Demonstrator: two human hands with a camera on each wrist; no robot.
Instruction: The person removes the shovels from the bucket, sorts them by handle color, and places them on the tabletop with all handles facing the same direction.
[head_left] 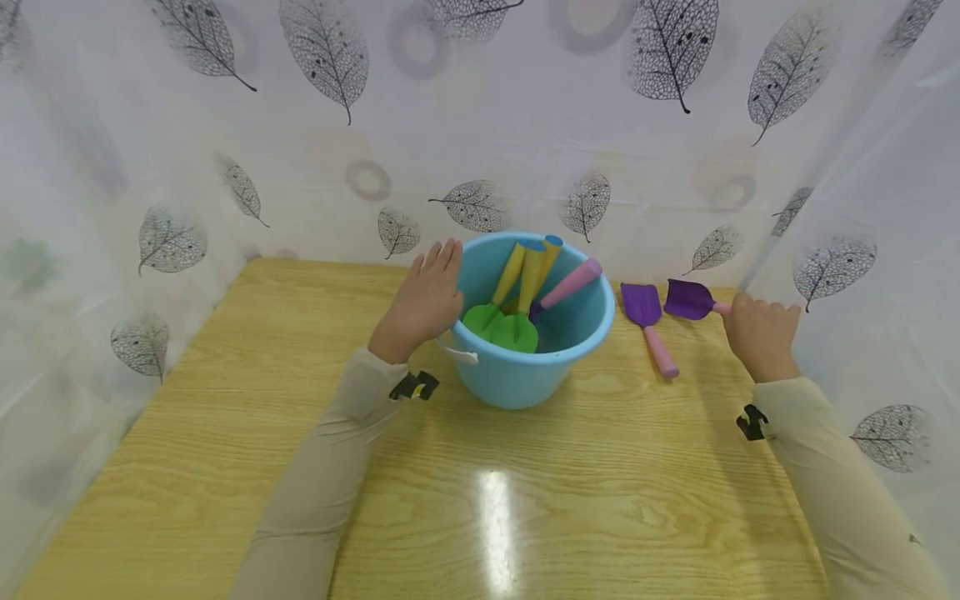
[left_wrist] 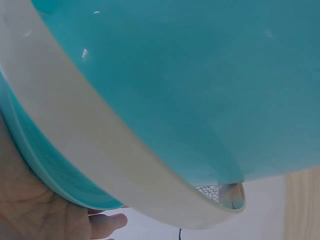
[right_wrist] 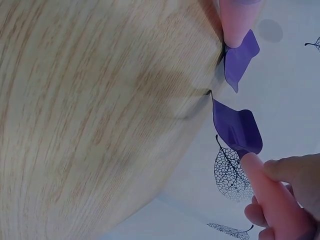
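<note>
A light blue bucket (head_left: pixel 517 379) with a white handle (left_wrist: pixel 120 145) stands on the table. My left hand (head_left: pixel 422 302) rests against its left rim with fingers extended. In the bucket lean several toy tools: green-bladed ones with yellow handles (head_left: pixel 531 275) and one with a pink handle (head_left: pixel 572 283). My right hand (head_left: pixel 763 332) grips the pink handle (right_wrist: pixel 275 197) of a small purple shovel (head_left: pixel 690 300), its blade pointing left. Beside that blade a second purple shovel (head_left: pixel 642 305) lies on the table, its pink handle toward me.
The wooden table (head_left: pixel 600 492) reaches back to a pale curtain (head_left: pixel 495 100) printed with dark leaves, which also hangs along both sides. Black bands sit at both sleeve cuffs.
</note>
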